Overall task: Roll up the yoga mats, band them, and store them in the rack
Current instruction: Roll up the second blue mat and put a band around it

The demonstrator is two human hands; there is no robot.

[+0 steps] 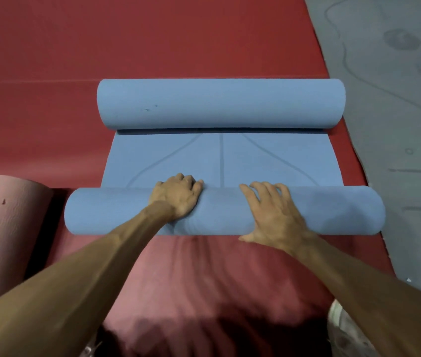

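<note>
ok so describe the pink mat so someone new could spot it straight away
On the red floor padding, find the blue mat at the centre. Just left of that mat's near roll, at the picture's left edge, lies the pink mat. It is the only pink one, rolled up, with a small dark mark on its side.
</note>
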